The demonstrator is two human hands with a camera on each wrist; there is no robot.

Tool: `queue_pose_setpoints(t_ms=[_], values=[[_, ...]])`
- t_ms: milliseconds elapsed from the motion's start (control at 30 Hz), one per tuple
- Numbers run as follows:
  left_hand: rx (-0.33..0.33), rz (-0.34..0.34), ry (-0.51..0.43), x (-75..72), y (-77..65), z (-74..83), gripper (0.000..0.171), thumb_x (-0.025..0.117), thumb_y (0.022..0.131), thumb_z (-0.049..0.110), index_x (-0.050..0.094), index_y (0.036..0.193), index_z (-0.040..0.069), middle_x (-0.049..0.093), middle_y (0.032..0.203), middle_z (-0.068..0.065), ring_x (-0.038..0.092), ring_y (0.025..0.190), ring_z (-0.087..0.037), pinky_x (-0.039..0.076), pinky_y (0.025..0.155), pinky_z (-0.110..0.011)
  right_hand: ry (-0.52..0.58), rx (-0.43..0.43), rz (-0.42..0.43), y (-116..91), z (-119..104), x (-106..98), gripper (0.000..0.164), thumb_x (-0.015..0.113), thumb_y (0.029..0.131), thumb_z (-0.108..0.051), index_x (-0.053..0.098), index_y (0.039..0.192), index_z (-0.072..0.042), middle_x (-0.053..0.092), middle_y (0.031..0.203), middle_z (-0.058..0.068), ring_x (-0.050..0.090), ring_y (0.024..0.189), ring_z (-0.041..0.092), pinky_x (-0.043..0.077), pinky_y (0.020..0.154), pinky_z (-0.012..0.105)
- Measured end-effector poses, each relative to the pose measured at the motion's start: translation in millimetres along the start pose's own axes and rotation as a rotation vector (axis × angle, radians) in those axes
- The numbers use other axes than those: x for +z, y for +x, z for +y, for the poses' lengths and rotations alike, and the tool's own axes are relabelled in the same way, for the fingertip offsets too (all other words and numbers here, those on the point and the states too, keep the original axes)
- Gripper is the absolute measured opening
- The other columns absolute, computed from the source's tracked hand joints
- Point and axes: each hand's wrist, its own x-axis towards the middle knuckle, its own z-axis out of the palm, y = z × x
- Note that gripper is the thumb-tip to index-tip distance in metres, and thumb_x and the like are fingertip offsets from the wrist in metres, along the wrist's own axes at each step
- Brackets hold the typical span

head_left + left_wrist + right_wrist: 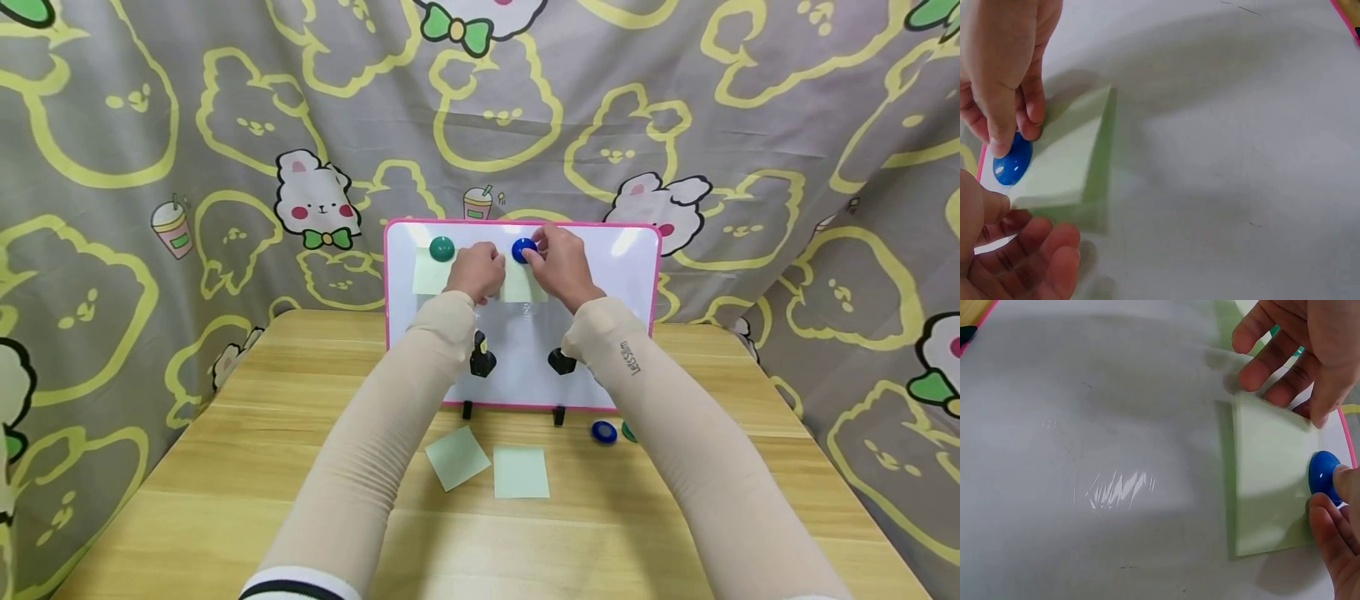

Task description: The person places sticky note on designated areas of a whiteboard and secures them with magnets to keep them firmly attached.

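On whiteboard, blue magnet (dome outward), note upright

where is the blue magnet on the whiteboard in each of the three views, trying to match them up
Head: blue magnet just above and right of picture centre, at the right hand.
Left wrist: blue magnet near the left edge, around mid-height.
Right wrist: blue magnet near the right edge, slightly below mid-height.
Shared landmark: the pale green note it overlaps.

Bright, glare on whiteboard, soft shadows; sharp
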Motion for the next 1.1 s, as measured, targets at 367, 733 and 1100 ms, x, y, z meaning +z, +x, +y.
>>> queue_pose_setpoints(t_ms=[367, 733, 1100], values=[[-0.087, -0.074, -0.108, -8.3, 1.2, -1.6, 0.032, 0.042, 0.105, 0.031, 0.062, 0.104, 0.007, 0.063, 0.091, -0.01, 0.063, 0.077, -0.022, 0.054, 0.059, -0.03, -0.009, 0.033, -0.041, 0, 1, 0, 0.024, 0.063, 0.096, -0.02, 0.058, 0.112, -0.003, 0.061, 0.108, 0.014, 0.06, 0.1, 0.026, 0.05, 0.089, 0.038], [-0.106, -0.13, -0.116, -16.0, 0.9, -5.4, 0.035, 0.042, 0.104, 0.034, 0.065, 0.103, 0.007, 0.064, 0.091, -0.009, 0.065, 0.076, -0.022, 0.055, 0.06, -0.032, -0.009, 0.017, -0.065, -1, 2, -2, 0.025, 0.063, 0.096, -0.021, 0.058, 0.112, -0.003, 0.061, 0.108, 0.014, 0.061, 0.1, 0.027, 0.05, 0.089, 0.038], [-0.088, -0.219, -0.152, -23.0, -9.0, -8.9, 0.042, 0.041, 0.103, 0.038, 0.063, 0.116, 0.006, 0.066, 0.097, -0.007, 0.066, 0.081, -0.023, 0.055, 0.066, -0.033, -0.004, 0.02, -0.144, -8, 3, -12, 0.03, 0.062, 0.096, -0.024, 0.055, 0.117, -0.004, 0.06, 0.114, 0.015, 0.061, 0.102, 0.028, 0.051, 0.088, 0.041]])
